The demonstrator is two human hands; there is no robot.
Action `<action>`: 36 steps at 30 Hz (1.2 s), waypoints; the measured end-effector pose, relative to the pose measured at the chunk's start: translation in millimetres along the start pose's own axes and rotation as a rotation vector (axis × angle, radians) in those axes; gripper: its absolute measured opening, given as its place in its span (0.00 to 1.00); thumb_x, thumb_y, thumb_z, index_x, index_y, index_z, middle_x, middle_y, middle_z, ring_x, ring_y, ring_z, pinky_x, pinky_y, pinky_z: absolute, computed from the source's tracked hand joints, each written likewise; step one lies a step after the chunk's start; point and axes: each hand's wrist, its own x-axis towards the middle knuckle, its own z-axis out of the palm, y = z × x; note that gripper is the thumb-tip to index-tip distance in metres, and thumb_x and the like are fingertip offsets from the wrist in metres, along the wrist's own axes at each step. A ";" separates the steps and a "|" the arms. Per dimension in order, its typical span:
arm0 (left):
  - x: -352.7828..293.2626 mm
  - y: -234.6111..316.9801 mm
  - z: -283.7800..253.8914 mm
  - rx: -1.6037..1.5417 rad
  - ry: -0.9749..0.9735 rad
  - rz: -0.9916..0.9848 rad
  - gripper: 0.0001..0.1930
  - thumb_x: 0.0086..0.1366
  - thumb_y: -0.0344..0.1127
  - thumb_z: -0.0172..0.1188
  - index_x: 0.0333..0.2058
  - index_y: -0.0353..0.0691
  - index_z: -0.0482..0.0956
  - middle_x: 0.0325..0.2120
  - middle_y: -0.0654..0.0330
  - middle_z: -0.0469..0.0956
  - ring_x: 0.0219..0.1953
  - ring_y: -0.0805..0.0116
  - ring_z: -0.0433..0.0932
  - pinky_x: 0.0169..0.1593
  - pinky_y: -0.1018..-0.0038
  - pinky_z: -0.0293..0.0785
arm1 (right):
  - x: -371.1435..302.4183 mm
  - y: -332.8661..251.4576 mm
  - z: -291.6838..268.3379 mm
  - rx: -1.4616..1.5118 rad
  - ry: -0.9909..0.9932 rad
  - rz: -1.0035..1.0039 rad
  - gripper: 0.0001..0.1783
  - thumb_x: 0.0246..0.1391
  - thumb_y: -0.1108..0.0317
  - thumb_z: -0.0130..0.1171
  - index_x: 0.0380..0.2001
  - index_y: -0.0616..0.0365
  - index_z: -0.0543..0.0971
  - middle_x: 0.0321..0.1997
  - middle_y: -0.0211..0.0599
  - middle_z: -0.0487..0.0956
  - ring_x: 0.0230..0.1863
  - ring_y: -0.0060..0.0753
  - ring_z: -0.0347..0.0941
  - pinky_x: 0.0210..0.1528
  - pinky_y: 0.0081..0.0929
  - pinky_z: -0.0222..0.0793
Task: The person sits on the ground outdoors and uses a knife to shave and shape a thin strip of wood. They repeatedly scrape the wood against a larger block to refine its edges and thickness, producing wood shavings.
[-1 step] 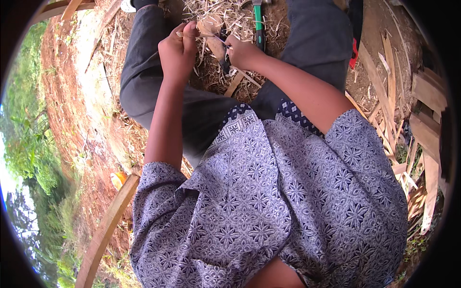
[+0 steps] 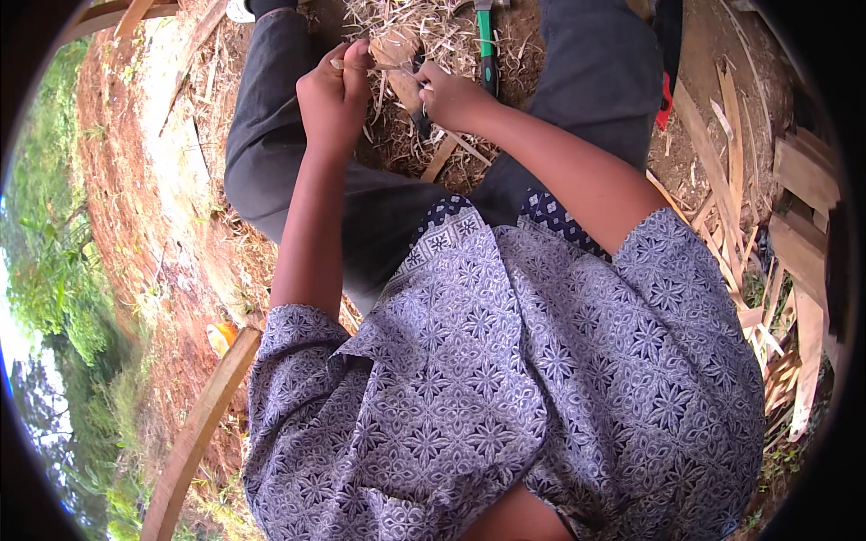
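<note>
Near the top of the view, between my spread legs, my left hand (image 2: 334,101) is closed around a thin wooden stick (image 2: 384,67). The stick's pale end shows by the thumb, and its other part reaches toward my right hand (image 2: 451,99). That hand is closed too, with a small pale bit between the fingers; what it grips is mostly hidden. A thin greyish edge, perhaps a blade, shows between the hands. Beneath them lies a brown wooden piece (image 2: 404,88) with dark parts beside it.
Curly wood shavings (image 2: 442,27) cover the ground. A green-and-black handled hammer (image 2: 488,54) lies beyond my right hand. Something red (image 2: 665,104) sits beside my right leg. Wood strips (image 2: 722,153) and boards (image 2: 801,243) lie at the right, a long beam (image 2: 200,433) at the lower left.
My right hand has shifted very slightly to the left, toward my left hand. The left hand stays nearly in place.
</note>
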 end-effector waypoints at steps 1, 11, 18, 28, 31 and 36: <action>-2.5 -0.9 -5.4 0.012 -0.005 -0.035 0.22 0.77 0.48 0.55 0.33 0.33 0.83 0.14 0.69 0.72 0.18 0.84 0.70 0.24 0.80 0.66 | -5.3 -17.7 -3.6 0.042 0.027 -0.053 0.20 0.67 0.61 0.53 0.59 0.51 0.69 0.36 0.56 0.83 0.40 0.62 0.82 0.43 0.53 0.75; -3.5 10.5 -1.0 0.014 0.088 -0.087 0.22 0.76 0.46 0.58 0.30 0.33 0.86 0.10 0.68 0.72 0.15 0.83 0.70 0.22 0.79 0.65 | -17.4 -22.7 -0.4 0.106 0.068 -0.076 0.19 0.67 0.59 0.52 0.59 0.47 0.68 0.42 0.53 0.84 0.44 0.62 0.81 0.46 0.54 0.74; -1.5 7.4 7.4 0.026 0.124 -0.070 0.22 0.76 0.47 0.58 0.31 0.33 0.86 0.10 0.68 0.72 0.14 0.82 0.71 0.21 0.79 0.64 | -7.4 9.2 12.6 -0.022 0.018 0.043 0.19 0.67 0.59 0.53 0.58 0.48 0.69 0.41 0.53 0.84 0.43 0.62 0.81 0.46 0.53 0.75; -4.0 6.9 8.9 -0.053 0.222 -0.090 0.25 0.77 0.48 0.55 0.28 0.33 0.85 0.09 0.66 0.72 0.14 0.80 0.71 0.21 0.77 0.65 | 3.5 0.8 10.9 0.044 0.105 -0.098 0.18 0.67 0.61 0.52 0.57 0.47 0.70 0.32 0.49 0.84 0.39 0.57 0.83 0.41 0.53 0.76; -6.2 3.7 2.6 -0.048 0.255 -0.113 0.25 0.77 0.48 0.55 0.28 0.34 0.85 0.09 0.65 0.72 0.14 0.80 0.72 0.21 0.78 0.65 | -6.7 -48.2 -14.9 0.131 0.051 -0.218 0.17 0.68 0.59 0.51 0.57 0.46 0.69 0.34 0.51 0.84 0.41 0.57 0.83 0.41 0.53 0.76; -2.4 7.1 8.4 -0.039 0.221 -0.129 0.25 0.77 0.49 0.55 0.27 0.34 0.85 0.09 0.65 0.73 0.13 0.79 0.72 0.21 0.78 0.66 | -1.1 -4.9 8.2 -0.059 0.040 0.069 0.17 0.67 0.59 0.53 0.56 0.49 0.71 0.39 0.53 0.84 0.41 0.59 0.82 0.44 0.50 0.75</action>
